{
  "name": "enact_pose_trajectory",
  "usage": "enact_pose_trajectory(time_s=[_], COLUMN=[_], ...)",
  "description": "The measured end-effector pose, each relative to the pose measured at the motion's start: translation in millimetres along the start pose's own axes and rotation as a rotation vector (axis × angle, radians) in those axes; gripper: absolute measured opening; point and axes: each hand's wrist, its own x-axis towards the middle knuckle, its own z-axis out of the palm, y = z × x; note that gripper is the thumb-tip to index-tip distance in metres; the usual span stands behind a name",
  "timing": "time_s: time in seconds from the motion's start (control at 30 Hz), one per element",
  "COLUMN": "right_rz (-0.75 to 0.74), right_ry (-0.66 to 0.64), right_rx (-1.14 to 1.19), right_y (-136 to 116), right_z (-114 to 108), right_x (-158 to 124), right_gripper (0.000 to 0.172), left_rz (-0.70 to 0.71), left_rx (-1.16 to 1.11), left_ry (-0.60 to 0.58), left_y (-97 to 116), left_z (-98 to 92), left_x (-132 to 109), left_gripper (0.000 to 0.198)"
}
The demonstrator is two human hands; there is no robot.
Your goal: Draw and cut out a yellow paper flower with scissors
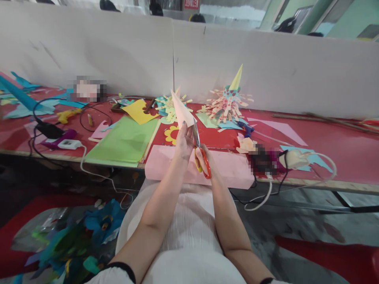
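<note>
My left hand point(185, 141) is closed on a pale pink paper cone point(180, 110), whose point tilts up and to the left. In my right hand point(205, 157) is a pair of scissors point(196, 136) with red and yellow handles. Their blades lie against the cone's lower right edge; whether paper is between them I cannot tell. Below both hands, a large pink paper sheet point(166, 163) curves over the table's front edge. A yellow paper flower outline point(167, 136) lies just left of my left hand.
Green sheets point(121, 142) lie to the left, near a yellow glue gun point(68, 115) and a power strip point(59, 140) with cables. Fringed paper pieces point(229, 102) stand behind, beside a blue glue gun point(245, 128). A white partition point(266, 75) closes off the back. Cables hang off the front edge.
</note>
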Motion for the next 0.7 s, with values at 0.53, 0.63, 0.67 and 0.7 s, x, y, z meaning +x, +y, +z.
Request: enact_pose_trajectory(time_s=[0.53,0.63,0.67,0.7], right_rz=[0.08,0.079,0.078,0.076], right_ry=[0.005,0.017,0.023,0.028], right_rx=[0.064,0.062,0.054,0.045], right_y=[-14.7,-13.2,-12.5,-11.8], right_z=[9.3,8.1,7.3,6.3], right_x=[-0.9,-0.7,-0.6,-0.4], right_gripper=[0.042,0.042,0.042,0.042], left_rz=[-0.042,-0.052,-0.057,-0.062], left_rx=[-0.043,-0.024,-0.023,-0.023], left_ry=[0.002,-0.004,-0.006,-0.01], left_y=[5.8,4.9,4.5,4.2], left_z=[-5.0,-5.1,-5.2,-5.3], left_x=[0.2,-1.0,-1.3,-1.5], left_gripper=[0.023,0.022,0.022,0.022])
